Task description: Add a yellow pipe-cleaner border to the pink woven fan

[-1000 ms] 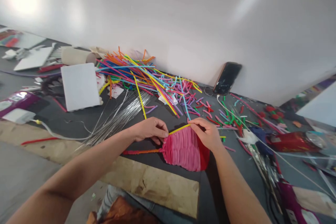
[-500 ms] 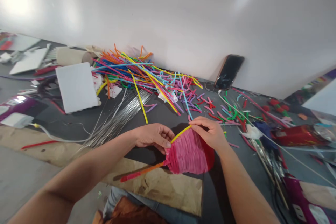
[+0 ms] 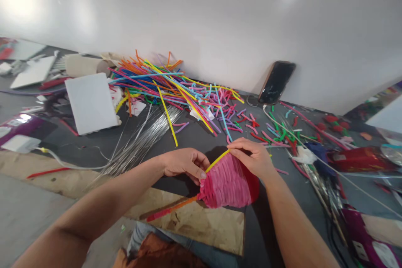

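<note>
A pink and red fan-shaped piece woven from pipe cleaners (image 3: 228,184) is held just above the dark table (image 3: 194,138). My left hand (image 3: 185,163) pinches its left edge, where a yellow pipe cleaner (image 3: 217,161) crosses the top. The other end of that yellow strand is gripped by my right hand (image 3: 253,157) at the piece's upper right. An orange and red stem (image 3: 171,210) trails from the piece down to the left over a brown board (image 3: 201,222).
A heap of coloured pipe cleaners (image 3: 166,88) lies behind, with silver wires (image 3: 141,138) beside it. A white square board (image 3: 91,102) sits at left. A phone (image 3: 276,82) leans on the white wall. Cut pieces, tools and a red packet (image 3: 354,159) crowd the right.
The woven piece has been lifted and tilted, its stem swinging down to the left. Both hands stayed on the yellow strand and shifted slightly right.
</note>
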`<move>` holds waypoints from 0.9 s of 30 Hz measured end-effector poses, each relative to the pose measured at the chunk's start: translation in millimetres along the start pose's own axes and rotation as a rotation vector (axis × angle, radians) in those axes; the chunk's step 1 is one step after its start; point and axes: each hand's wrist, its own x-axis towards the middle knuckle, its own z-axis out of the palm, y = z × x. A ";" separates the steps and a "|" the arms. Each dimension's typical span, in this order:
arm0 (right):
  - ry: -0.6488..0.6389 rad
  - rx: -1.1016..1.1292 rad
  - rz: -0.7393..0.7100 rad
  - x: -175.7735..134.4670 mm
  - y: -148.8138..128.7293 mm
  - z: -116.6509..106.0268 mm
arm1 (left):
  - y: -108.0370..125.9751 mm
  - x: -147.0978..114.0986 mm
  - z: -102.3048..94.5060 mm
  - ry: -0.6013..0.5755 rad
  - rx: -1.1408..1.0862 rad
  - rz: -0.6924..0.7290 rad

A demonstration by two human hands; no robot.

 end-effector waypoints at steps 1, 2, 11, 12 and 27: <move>0.000 -0.002 0.003 0.1 -0.2 -0.1 | -0.3 0.2 -0.2 -0.003 0.002 0.004; 0.002 -0.004 0.006 0.1 -0.4 -0.2 | -0.7 0.2 -0.5 -0.008 0.004 0.005; 0.010 0.004 0.030 1.8 1.3 -1.0 | -2.5 0.6 -2.2 -0.005 -0.028 0.005; 0.001 0.006 0.036 2.1 1.3 -0.8 | -2.2 0.7 -2.2 0.000 -0.027 0.000; -0.038 -0.010 0.052 2.8 6.6 0.4 | 0.8 1.3 0.5 0.017 -0.019 -0.035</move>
